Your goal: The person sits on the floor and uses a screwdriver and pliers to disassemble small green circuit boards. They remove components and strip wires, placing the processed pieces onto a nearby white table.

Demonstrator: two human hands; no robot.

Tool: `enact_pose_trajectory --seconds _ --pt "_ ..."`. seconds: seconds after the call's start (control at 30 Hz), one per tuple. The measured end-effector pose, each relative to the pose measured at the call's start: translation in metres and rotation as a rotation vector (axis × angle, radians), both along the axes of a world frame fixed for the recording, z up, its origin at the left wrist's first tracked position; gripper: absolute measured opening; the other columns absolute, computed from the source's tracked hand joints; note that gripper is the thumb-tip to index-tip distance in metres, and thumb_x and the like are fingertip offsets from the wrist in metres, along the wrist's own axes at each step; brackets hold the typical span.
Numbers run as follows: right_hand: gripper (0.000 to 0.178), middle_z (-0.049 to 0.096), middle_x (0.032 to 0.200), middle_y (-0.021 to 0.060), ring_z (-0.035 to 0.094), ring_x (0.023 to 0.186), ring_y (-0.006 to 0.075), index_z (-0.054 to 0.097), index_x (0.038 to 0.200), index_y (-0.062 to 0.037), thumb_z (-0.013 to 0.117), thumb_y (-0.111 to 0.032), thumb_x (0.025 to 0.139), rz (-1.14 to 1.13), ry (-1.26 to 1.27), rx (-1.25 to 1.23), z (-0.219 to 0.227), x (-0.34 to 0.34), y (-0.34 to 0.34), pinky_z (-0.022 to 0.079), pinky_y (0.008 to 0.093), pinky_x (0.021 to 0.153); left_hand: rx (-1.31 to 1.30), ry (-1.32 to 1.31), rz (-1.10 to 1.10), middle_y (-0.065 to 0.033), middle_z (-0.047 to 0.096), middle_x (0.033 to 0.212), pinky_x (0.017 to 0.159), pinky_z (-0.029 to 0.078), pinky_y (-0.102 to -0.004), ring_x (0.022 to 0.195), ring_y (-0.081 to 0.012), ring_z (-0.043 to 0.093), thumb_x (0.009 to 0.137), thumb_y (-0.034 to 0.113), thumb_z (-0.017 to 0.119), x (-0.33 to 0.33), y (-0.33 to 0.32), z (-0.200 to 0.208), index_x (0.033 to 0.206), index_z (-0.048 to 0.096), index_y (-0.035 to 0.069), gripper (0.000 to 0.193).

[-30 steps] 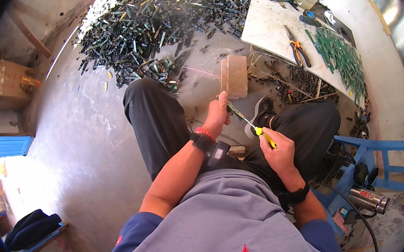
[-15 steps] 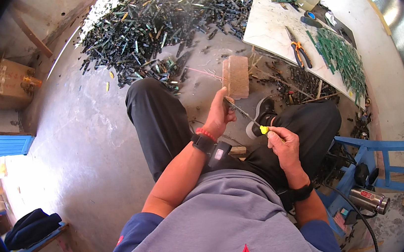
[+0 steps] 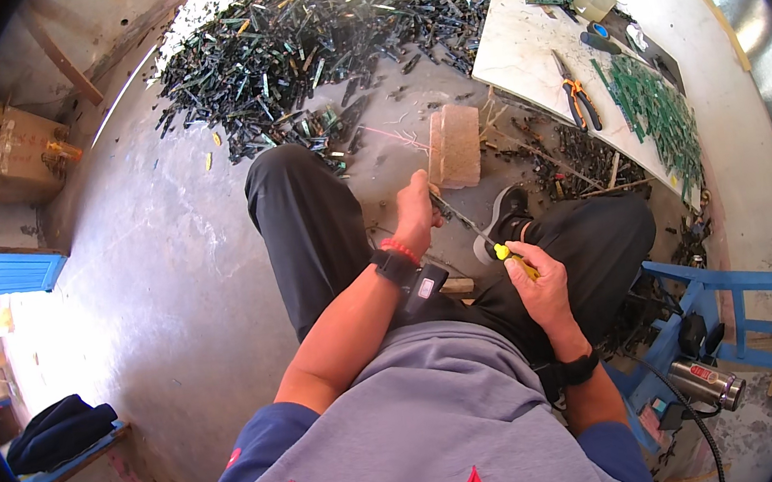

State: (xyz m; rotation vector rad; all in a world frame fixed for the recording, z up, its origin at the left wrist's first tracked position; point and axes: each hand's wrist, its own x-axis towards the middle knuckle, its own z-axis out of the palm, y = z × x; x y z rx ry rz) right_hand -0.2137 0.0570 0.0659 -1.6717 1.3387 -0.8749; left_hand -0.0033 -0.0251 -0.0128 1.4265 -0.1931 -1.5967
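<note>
My right hand [image 3: 542, 290] is closed round the yellow handle of a screwdriver [image 3: 524, 263]. Its thin shaft points up and left toward my left hand [image 3: 414, 214], which pinches a small dark strip [image 3: 439, 200]. The shaft's tip meets or overlaps the strip; I cannot tell whether it touches. My left fingers partly cover the strip. Both hands are above the floor between my bent knees. Just beyond my left fingertips stands a reddish-brown brick [image 3: 454, 146].
A large heap of dark strips [image 3: 289, 57] spreads across the far floor. On a pale board [image 3: 509, 48] at the right lie orange-handled pliers [image 3: 576, 95] and many green strips [image 3: 652, 106]. A blue stool [image 3: 752, 275] and a metal flask [image 3: 704, 383] are at my right.
My right hand has shifted slightly left and turned, showing more of the screwdriver's yellow handle. The left hand still pinches the strip and has hardly moved.
</note>
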Motion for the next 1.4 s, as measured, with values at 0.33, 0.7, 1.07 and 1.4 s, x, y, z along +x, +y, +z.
enact_pose_trajectory --seconds 0.33,0.7,1.07,1.4 --pt "0.024 0.068 0.084 0.0022 0.059 0.068 0.0102 0.066 0.112 0.0042 0.064 -0.011 0.093 -0.092 -0.366 0.525 -0.009 -0.001 0.0 0.05 0.0242 0.067 -0.045 0.019 -0.023 -0.0033 0.039 0.057 0.043 0.038 -0.0339 0.044 -0.0171 0.037 0.088 0.044 0.05 0.001 -0.006 -0.006 0.078 0.051 0.006 0.039" --pt "0.026 0.071 0.093 0.0159 0.066 0.082 0.015 0.065 0.113 0.0052 0.064 -0.012 0.093 -0.047 0.01 -0.033 -0.005 0.014 0.006 0.052 0.0276 0.074 -0.098 -0.093 0.037 -0.004 0.042 0.058 0.041 0.039 -0.0325 0.044 -0.0173 0.04 0.084 0.037 0.049 -0.001 -0.006 -0.005 0.078 0.052 0.005 0.033" --pt "0.021 0.053 0.069 -0.0011 0.043 0.054 0.0026 0.065 0.111 0.0007 0.061 -0.013 0.096 -0.176 -0.668 0.728 -0.007 0.008 -0.008 0.036 0.0187 0.047 -0.097 -0.128 0.04 -0.0047 0.045 0.06 0.041 0.039 -0.0332 0.045 -0.0176 0.042 0.084 0.037 0.05 0.006 -0.01 -0.008 0.077 0.052 0.005 0.033" --pt "0.023 0.054 0.072 0.0014 0.036 0.047 0.0024 0.059 0.119 -0.0076 0.052 -0.019 0.101 -0.034 -0.854 0.939 0.003 0.011 -0.004 0.027 0.016 0.042 -0.125 -0.013 0.083 -0.0022 0.046 0.06 0.042 0.039 -0.0309 0.045 -0.015 0.041 0.087 0.042 0.052 0.004 -0.005 0.003 0.074 0.053 0.009 0.035"
